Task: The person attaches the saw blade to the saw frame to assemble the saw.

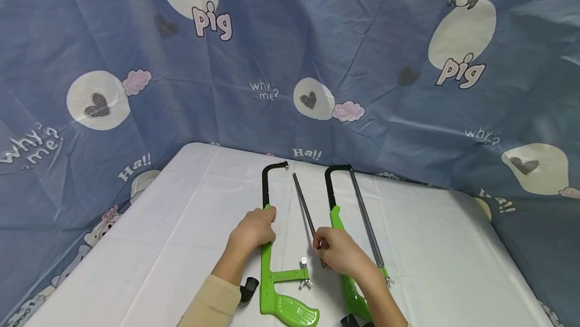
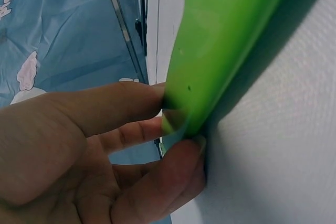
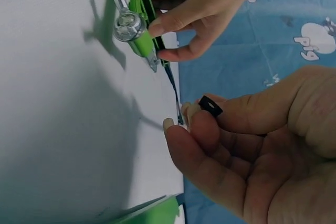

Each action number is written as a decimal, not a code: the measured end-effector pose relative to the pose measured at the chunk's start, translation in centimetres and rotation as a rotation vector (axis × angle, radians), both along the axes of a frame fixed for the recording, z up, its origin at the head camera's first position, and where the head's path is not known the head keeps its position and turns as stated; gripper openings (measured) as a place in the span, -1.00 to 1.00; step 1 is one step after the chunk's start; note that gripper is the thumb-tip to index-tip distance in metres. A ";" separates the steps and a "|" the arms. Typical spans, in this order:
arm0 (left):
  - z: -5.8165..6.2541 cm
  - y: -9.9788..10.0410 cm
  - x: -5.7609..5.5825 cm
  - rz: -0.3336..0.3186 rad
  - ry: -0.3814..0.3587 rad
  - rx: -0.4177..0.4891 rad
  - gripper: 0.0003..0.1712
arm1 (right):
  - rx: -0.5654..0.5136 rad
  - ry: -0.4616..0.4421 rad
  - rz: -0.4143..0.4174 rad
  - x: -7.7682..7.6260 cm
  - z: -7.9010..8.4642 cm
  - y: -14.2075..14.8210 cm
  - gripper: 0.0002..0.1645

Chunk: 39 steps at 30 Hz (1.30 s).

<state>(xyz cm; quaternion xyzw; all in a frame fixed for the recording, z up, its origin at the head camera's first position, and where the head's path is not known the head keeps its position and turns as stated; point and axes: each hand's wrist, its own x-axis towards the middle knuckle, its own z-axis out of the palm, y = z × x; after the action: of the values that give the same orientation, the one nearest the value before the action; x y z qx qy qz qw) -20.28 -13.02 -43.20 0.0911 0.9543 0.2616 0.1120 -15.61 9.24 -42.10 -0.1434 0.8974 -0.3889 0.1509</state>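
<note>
My left hand [image 1: 254,229] grips the bar of a green hacksaw frame [image 1: 290,312] with a black front arm; no blade is fitted in it. In the left wrist view, thumb and fingers pinch the end of the green bar [image 2: 220,35]. Between thumb and fingertips, my right hand [image 1: 337,251] pinches a thin grey hacksaw blade [image 1: 302,201] near its lower end. That blade slants away to the right of the frame. From the right wrist view, the blade's dark end [image 3: 211,106] pokes out of the pinch. A wing nut [image 1: 305,283] sits on the frame's rear arm.
A second green hacksaw [image 1: 337,218], its blade [image 1: 364,216] fitted, lies to the right, partly under my right forearm. A black curved object [image 1: 248,289] is beside my left wrist. The white table [image 1: 190,191] ends at a blue printed cloth [image 1: 272,40] behind.
</note>
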 end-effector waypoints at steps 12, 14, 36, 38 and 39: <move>-0.2 0.0 -0.2 0.004 -0.022 0.001 -0.70 | -0.040 0.060 -0.046 -0.7 -1.4 -0.8 -0.90; -0.2 0.0 -0.1 0.001 -0.023 0.000 -0.69 | -0.042 0.070 -0.058 -0.8 -1.6 -0.9 -0.89; -0.2 -0.2 -0.1 0.000 -0.002 0.002 -0.69 | -0.170 0.095 -0.120 -1.6 -3.1 -1.7 -0.89; -0.2 -0.2 -0.1 0.002 -0.002 0.004 -0.69 | -0.171 0.092 -0.121 -1.6 -3.2 -1.7 -0.89; -0.2 -0.2 -0.1 0.002 -0.003 0.005 -0.69 | -0.171 0.089 -0.122 -1.6 -3.3 -1.7 -0.89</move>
<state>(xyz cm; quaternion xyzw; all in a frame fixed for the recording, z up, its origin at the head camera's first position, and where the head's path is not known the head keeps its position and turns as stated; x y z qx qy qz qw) -20.42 -13.23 -43.35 0.0900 0.9536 0.2641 0.1129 -17.22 7.55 -45.36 -0.1181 0.8738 -0.4659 0.0741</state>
